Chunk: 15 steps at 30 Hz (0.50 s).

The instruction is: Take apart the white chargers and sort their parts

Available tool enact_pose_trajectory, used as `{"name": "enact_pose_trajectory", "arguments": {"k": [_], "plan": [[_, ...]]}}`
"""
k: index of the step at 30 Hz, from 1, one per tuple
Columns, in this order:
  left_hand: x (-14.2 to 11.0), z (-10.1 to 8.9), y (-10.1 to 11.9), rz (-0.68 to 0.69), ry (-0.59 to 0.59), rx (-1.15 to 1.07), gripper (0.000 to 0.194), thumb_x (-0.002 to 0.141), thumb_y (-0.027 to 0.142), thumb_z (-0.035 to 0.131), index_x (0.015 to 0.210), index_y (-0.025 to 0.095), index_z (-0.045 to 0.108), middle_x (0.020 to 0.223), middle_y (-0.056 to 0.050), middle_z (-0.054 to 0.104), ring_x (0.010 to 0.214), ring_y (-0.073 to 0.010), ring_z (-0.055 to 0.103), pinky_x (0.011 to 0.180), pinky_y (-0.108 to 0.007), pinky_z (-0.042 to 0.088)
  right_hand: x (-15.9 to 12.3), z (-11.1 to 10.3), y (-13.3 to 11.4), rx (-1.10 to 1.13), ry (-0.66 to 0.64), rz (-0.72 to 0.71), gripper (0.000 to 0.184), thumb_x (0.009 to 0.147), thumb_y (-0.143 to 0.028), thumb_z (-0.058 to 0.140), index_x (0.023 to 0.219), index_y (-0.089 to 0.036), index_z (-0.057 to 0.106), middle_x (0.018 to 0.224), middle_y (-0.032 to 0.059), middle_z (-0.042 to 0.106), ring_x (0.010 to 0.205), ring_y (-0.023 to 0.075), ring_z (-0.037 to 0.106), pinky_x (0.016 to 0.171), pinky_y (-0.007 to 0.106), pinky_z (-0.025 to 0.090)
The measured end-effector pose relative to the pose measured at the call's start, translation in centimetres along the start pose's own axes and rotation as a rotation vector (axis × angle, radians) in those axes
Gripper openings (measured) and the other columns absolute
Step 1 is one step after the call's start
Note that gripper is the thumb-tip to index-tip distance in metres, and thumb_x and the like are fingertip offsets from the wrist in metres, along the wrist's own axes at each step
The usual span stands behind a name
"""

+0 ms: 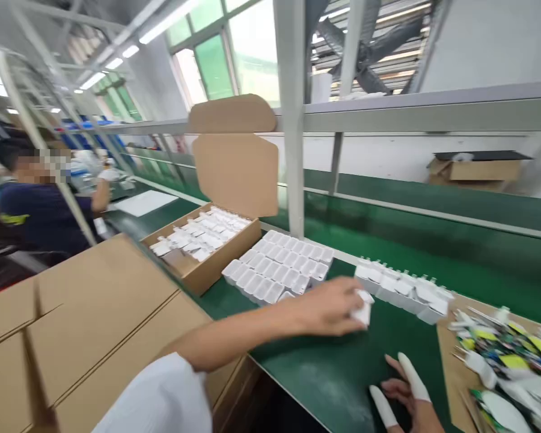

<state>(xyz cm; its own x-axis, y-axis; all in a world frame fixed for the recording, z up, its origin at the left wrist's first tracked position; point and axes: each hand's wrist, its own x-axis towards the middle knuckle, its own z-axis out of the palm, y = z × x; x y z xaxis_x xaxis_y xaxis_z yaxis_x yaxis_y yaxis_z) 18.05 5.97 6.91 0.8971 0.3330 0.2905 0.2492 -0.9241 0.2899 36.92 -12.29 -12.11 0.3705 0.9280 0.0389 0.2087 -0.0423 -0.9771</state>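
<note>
My left hand (327, 305) is stretched out over the green table, its fingers closed around a small white plastic piece (363, 310), slightly blurred. It hovers between a block of white trays (275, 267) with many small compartments and a row of white plastic housings (403, 288) with thin tabs on top. Low in the view, my right hand (410, 397) is over the table with its fingers apart and nothing in them. White finger cots cover two of its fingertips. Close to its right lies a pile of small electronic parts (505, 355) on a cardboard sheet (446, 367).
An open cardboard box (228, 255) full of white pieces stands behind the trays, lid raised. Large cardboard cartons (94, 325) fill the lower left. A white post (293, 150) rises at the table's back. Another person (45, 204) sits at the far left.
</note>
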Motion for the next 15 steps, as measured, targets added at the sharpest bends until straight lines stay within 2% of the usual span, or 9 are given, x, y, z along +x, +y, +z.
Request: {"name": "enact_pose_trajectory", "arguments": {"k": [2, 3, 5, 7, 10, 12, 15], "plan": [[1.5, -2.7, -2.5, -0.2, 0.023, -0.008, 0.021, 0.095, 0.034, 0.068, 0.107, 0.016, 0.068, 0.139, -0.017, 0.061, 0.128, -0.0302, 0.061, 0.108, -0.04, 0.051, 0.1, 0.2, -0.8, -0.051, -0.023, -0.018, 0.076, 0.09, -0.041, 0.067, 0.157, -0.02, 0.038, 0.113, 0.0108, 0.072, 0.095, 0.027, 0.072, 0.093, 0.041, 0.06], [2.5, -3.7, -4.0, -0.3, -0.01, -0.008, 0.02, 0.093, 0.034, 0.069, 0.105, 0.018, 0.068, 0.142, -0.014, 0.059, 0.127, -0.0293, 0.061, 0.107, -0.04, 0.05, 0.3, 0.2, -1.1, -0.074, -0.024, -0.023, 0.074, 0.091, -0.041, 0.066, 0.156, -0.019, 0.039, 0.113, 0.011, 0.072, 0.096, 0.0264, 0.072, 0.093, 0.041, 0.06], [4.5, -4.4, -6.7, -0.351, -0.044, -0.015, 0.018, 0.089, 0.033, 0.069, 0.099, 0.017, 0.068, 0.135, -0.014, 0.063, 0.116, -0.0303, 0.066, 0.1, -0.041, 0.053, 0.5, 0.5, -1.6, -0.098, -0.01, -0.042, 0.069, 0.093, -0.041, 0.064, 0.155, -0.018, 0.042, 0.114, 0.0117, 0.072, 0.096, 0.0253, 0.072, 0.092, 0.039, 0.06], [6.3, -3.7, -8.7, -0.373, -0.088, -0.029, 0.018, 0.084, 0.033, 0.072, 0.091, 0.017, 0.068, 0.122, -0.013, 0.068, 0.108, -0.0307, 0.068, 0.092, -0.038, 0.055, 0.6, 0.9, -1.9, -0.101, 0.013, -0.073, 0.063, 0.096, -0.04, 0.06, 0.153, -0.018, 0.045, 0.112, 0.0117, 0.072, 0.098, 0.0251, 0.072, 0.091, 0.039, 0.061], [8.2, -1.7, -10.4, -0.412, -0.154, -0.058, 0.022, 0.076, 0.036, 0.077, 0.085, 0.018, 0.068, 0.11, -0.01, 0.072, 0.102, -0.0301, 0.07, 0.082, -0.034, 0.056, 0.4, 1.8, -2.4, -0.096, 0.072, -0.111, 0.056, 0.099, -0.036, 0.053, 0.153, -0.021, 0.048, 0.107, 0.0109, 0.071, 0.097, 0.0258, 0.071, 0.091, 0.039, 0.06], [9.0, -0.6, -10.8, -0.425, -0.188, -0.077, 0.025, 0.075, 0.04, 0.078, 0.085, 0.019, 0.068, 0.109, -0.009, 0.072, 0.102, -0.0294, 0.07, 0.081, -0.033, 0.055, 0.3, 2.3, -2.8, -0.083, 0.114, -0.121, 0.054, 0.099, -0.034, 0.051, 0.152, -0.023, 0.048, 0.109, 0.0113, 0.071, 0.094, 0.0261, 0.071, 0.09, 0.04, 0.06], [9.6, -0.5, -10.9, -0.439, -0.214, -0.079, 0.037, 0.073, 0.044, 0.081, 0.095, 0.019, 0.066, 0.114, -0.009, 0.069, 0.104, -0.0297, 0.068, 0.082, -0.034, 0.055, 0.3, 2.8, -3.2, -0.068, 0.122, -0.109, 0.052, 0.099, -0.034, 0.052, 0.15, -0.025, 0.051, 0.11, 0.0116, 0.071, 0.089, 0.026, 0.07, 0.086, 0.04, 0.061]]}}
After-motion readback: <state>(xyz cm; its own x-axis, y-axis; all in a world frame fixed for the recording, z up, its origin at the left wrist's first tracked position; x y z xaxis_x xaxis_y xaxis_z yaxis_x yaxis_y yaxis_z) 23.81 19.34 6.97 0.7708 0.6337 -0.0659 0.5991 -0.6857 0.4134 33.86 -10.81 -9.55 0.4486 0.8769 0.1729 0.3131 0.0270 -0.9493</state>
